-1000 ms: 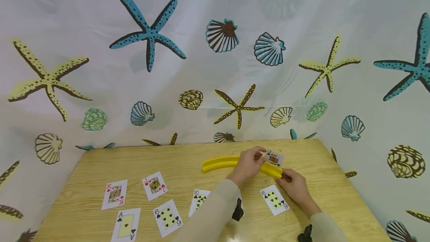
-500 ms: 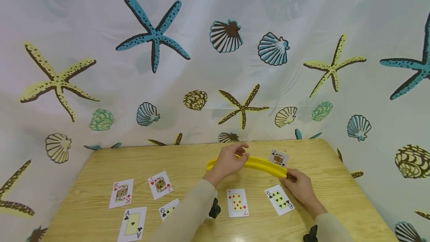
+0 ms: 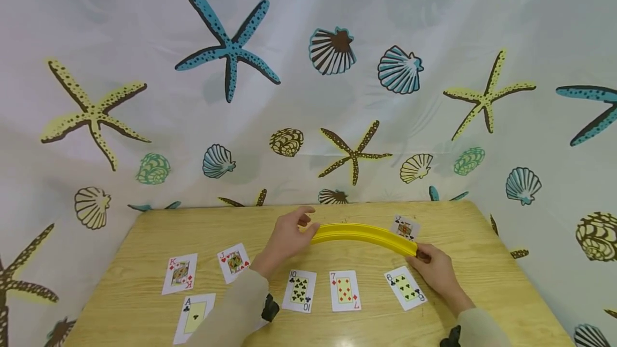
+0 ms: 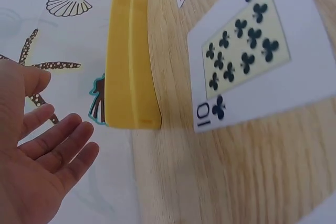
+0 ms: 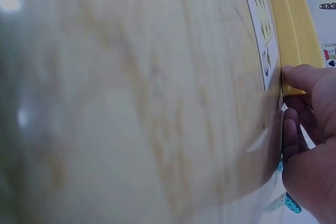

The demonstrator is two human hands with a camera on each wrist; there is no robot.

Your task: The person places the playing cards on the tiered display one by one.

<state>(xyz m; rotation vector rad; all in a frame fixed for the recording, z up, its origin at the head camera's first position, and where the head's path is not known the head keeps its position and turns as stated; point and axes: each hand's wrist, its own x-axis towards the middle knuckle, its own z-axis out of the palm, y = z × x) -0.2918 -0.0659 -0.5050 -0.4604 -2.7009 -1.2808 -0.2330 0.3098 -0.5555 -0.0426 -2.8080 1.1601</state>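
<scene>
Yellow curved rail [image 3: 359, 232], lying across the far half of a wooden table [image 3: 496, 283], its right end nearer the person than its middle. The right hand [image 3: 437, 271] pinches that right end; the right wrist view shows the thumb laid on the near face and the fingers curled at the end. The left hand [image 3: 289, 233] lies beside the opposite end, which it hides in the head view; in the left wrist view its fingers are spread loosely, pinch nothing, and stand apart from the rail. Whether the rail rests on the wood along its whole length cannot be told.

On the near side of the rail, apart from it, lie three face-up cards: from left to right, the ten of clubs [image 3: 299, 291], the seven of diamonds [image 3: 345, 291] and the six of clubs [image 3: 406, 288]. A jack [image 3: 405, 227] lies beyond the rail, near its right end. At the left lie the king of diamonds [image 3: 180, 273], the jack of hearts [image 3: 233, 263] and, nearest the person, the ace of clubs [image 3: 194, 319], partly covered by the left sleeve [image 3: 231, 304]. Behind the table hangs white cloth [image 3: 308, 111] printed with starfish and shells.
</scene>
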